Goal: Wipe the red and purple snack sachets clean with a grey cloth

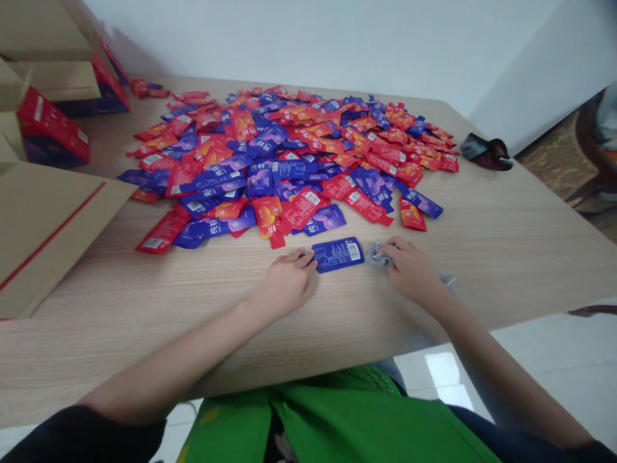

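A blue-purple pouch (338, 254) lies flat on the table in front of me, its printed side with a white barcode facing up. My left hand (290, 281) has its fingers closed on the pouch's left end. Just past the barcode end, my right hand (409, 267) is closed around a crumpled grey cloth (378, 253); part of that cloth also shows behind the wrist. The cloth sits beside the pouch, with a narrow gap between them. Beyond both hands spreads a big heap of red and blue pouches (289, 168).
Open cardboard boxes (53, 125) stand at the left, one flap (53, 225) reaching over the table (193, 334). A dark, shiny object (486, 152) rests near the right edge. A white wall (308, 45) rises behind the heap. A dark chair (595, 141) is at the far right.
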A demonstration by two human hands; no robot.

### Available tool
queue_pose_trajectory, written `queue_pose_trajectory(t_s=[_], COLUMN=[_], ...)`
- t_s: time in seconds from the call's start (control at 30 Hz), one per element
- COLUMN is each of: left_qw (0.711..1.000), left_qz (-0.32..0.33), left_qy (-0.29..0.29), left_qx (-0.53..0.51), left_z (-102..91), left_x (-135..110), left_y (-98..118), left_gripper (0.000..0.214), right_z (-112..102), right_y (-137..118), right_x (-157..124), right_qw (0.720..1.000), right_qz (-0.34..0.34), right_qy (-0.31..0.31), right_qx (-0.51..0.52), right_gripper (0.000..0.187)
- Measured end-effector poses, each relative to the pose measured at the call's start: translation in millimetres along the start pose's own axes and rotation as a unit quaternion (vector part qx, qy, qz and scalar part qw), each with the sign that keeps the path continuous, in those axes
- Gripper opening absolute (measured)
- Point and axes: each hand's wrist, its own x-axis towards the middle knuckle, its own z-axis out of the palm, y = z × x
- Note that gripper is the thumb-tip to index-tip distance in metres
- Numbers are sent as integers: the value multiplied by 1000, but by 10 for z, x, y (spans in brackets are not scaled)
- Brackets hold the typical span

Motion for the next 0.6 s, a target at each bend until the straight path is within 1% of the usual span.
queue_pose_trajectory(t_s=[0.07,0.1,0.17,0.2,0.27,0.33,0.4,0.43,0.47,0.53,0.6], left_qw=[1000,999,997,996,995,996,996,995,996,995,993], left_qz=[-9,-24,-57,-67,-71,-70,-70,-68,-63,-44,-31], left_qy=[-7,-12,-17,-16,-15,-18,-30,-37,-45,-58,-63], left_qx=[-11,-20,-45,-56,-66,-59,-56,-56,-55,-67,-94], left_z=[-86,-128,-186,-198,-185,-146,-111,-102,-101,-123,-178], left_x=[107,172,317,393,540,658,726,739,740,726,736], left_y=[-44,-74,-139,-170,-215,-228,-208,-191,-174,-155,-186], left_gripper=[30,30,34,34,40,56,60,57,52,46,45], right_z=[-40,-49,-55,-57,-68,-84,-92,-91,-87,-82,-104], right_y=[138,174,180,153,55,-73,-187,-227,-253,-263,-238], right_x=[61,94,166,208,307,416,520,568,613,707,838], right_qw=[999,998,998,998,999,998,992,987,982,974,967], right_qz=[35,46,51,43,4,-51,-105,-124,-137,-157,-174], right_qy=[38,45,41,37,37,23,-30,-62,-88,-114,-102], right_qx=[-3,-8,-22,-24,-8,25,63,78,91,117,153], right_gripper=[30,29,32,34,33,39,54,60,60,48,34])
